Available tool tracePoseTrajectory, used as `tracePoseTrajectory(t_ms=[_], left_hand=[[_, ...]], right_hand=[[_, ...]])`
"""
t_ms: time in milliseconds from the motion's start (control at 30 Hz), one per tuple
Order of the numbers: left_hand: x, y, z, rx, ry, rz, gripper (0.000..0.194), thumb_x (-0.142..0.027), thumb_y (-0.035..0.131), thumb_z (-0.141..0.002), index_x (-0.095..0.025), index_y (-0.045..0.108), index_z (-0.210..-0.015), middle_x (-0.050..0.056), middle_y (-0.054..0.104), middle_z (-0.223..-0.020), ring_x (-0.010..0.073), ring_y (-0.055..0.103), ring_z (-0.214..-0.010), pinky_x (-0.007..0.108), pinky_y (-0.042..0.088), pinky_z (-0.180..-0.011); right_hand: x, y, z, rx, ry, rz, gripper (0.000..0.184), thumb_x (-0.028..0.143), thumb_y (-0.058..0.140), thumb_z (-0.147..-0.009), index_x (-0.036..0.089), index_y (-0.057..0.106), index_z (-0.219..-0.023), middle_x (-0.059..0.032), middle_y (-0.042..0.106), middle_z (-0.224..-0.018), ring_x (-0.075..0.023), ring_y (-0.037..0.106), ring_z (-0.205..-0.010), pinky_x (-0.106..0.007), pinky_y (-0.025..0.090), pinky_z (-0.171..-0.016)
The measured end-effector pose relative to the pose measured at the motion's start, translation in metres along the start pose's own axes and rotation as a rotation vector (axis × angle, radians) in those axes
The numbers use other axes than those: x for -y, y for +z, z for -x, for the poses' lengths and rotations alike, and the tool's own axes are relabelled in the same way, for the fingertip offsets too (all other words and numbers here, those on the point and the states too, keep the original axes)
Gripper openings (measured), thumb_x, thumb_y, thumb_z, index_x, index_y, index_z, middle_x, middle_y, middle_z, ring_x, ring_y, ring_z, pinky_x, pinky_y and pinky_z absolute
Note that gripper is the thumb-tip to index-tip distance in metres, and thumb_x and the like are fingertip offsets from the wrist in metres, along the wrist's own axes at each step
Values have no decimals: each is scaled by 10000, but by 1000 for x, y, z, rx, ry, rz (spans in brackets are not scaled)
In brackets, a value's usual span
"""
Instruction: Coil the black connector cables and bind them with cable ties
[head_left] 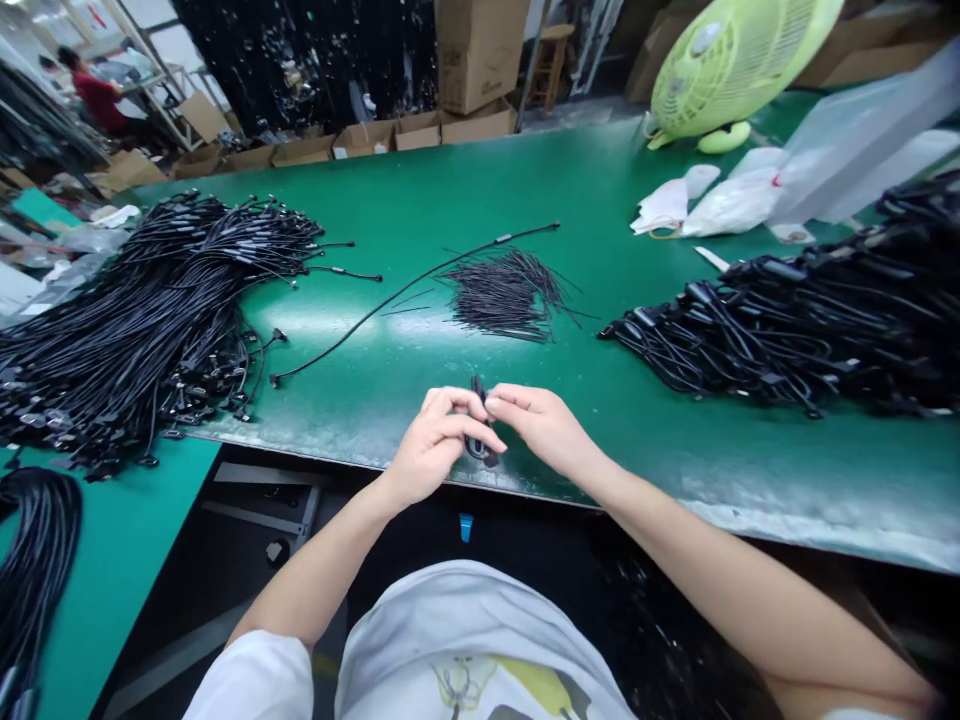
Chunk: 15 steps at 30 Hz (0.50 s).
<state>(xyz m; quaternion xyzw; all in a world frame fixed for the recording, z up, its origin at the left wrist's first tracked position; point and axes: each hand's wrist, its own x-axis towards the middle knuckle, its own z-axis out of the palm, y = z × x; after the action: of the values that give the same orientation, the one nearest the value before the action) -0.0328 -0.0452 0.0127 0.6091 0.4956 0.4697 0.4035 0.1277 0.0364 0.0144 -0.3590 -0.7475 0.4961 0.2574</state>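
Head view, left hand: the left hand [431, 440] grips a folded cable [475, 448] between curled fingers at lower centre.
Right hand: the right hand [544, 425] has thumb and fingertips closed together against the cable's upper part; whether a thin piece is pinched there cannot be told.
Folded cable location: lower centre, at the near edge of the green table [405, 190]; this likely keeps it within easy reach of both hands.
Thin black strips: a loose pile [495, 295] at centre, just beyond the hands, probably for quick pickup.
Single cable: one straightened cable [502, 239] left of and behind the strips, apparently separated from the left heap [172, 270].
Sides: long cables at left, folded bundles [765, 330] at right; probably kept apart by form.
Open boxes: cardboard boxes [364, 140] along the upper edge; contents unclear.
Plastic bags: white bags [735, 208] at upper right; contents not discernible.
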Motion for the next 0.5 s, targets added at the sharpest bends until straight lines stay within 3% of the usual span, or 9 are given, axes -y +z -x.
tracePoseTrajectory(t_ms=[100,167,233,333,433,500], left_hand=[[7,0,-1,138,-4,-271,392,-66,412,-784,-248,758,-826,47,542,-912,201,484,-952,387,366,-974],[12,1,-5,105,-93,-158,360,-96,419,-800,-219,745,-892,47,526,-913,196,496,-943,369,391,-945],[12,-2,-9,42,-165,69,336,-137,418,-823,-193,733,-923,55,534,-960,193,518,-959,346,411,-926],[0,-11,-7,60,-132,206,326,-169,421,-839,-181,744,-879,56,524,-970,179,527,-923,307,435,-861],[-12,-13,1,253,-54,12,310,-158,449,-832,-184,757,-812,42,500,-885,160,519,-844,289,437,-813],[-13,-8,4,309,-58,-105,327,-146,431,-832,-191,755,-836,38,523,-867,156,526,-828,293,435,-819]], right_hand=[[2,-4,10,-140,-69,134,272,320,470,-887,181,548,-666,6,558,-661,-129,495,-647,-242,342,-635],[7,1,18,-142,-181,188,276,305,447,-914,182,555,-691,-6,566,-683,-127,494,-648,-240,341,-634],[10,9,25,-47,-258,202,283,293,438,-931,183,563,-703,-9,577,-697,-123,495,-645,-234,343,-632],[5,13,26,67,-214,195,295,282,445,-935,183,551,-679,4,576,-678,-114,497,-630,-223,338,-618],[-4,6,18,-1,-117,207,292,280,457,-920,180,535,-656,10,568,-659,-114,498,-628,-221,331,-614],[-7,0,14,-44,-101,229,280,272,459,-909,180,542,-658,9,573,-662,-118,505,-638,-223,332,-620]])
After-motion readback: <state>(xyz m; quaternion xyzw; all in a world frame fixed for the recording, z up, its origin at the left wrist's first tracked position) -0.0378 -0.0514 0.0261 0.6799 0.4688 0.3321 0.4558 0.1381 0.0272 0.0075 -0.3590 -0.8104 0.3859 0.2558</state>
